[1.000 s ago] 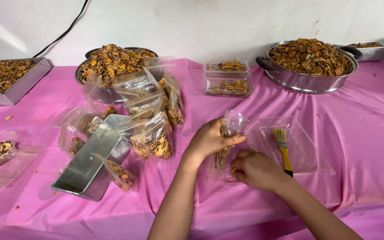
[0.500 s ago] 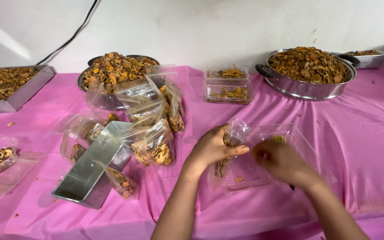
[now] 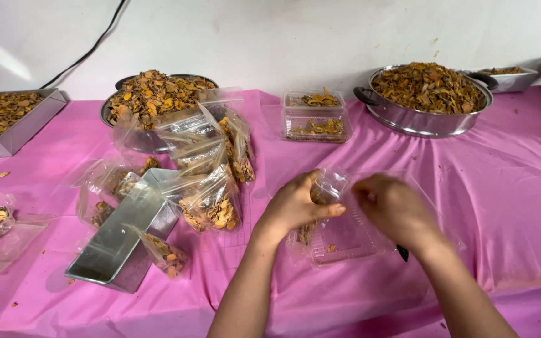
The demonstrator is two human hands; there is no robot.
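My left hand [image 3: 295,205] grips the left edge of a clear plastic clamshell box [image 3: 339,235] that lies on the pink tablecloth [image 3: 508,188]. My right hand [image 3: 391,208] rests over the box's right side, fingers curled on its lid; a dark brush handle tip [image 3: 402,253] shows below the wrist. A few orange-brown dried pieces sit inside the box, mostly under my left hand.
Several filled clear bags [image 3: 208,203] lean on an overturned metal tray [image 3: 123,235] at the left. Two stacked filled clamshells [image 3: 317,116] stand behind. A round pan [image 3: 430,94] of dried pieces sits at the back right, a bowl [image 3: 154,100] and a square tray [image 3: 10,119] at the back left.
My right hand has moved up from the box's near edge onto its right side, covering the brush that lay there. The left hand has kept its grip.
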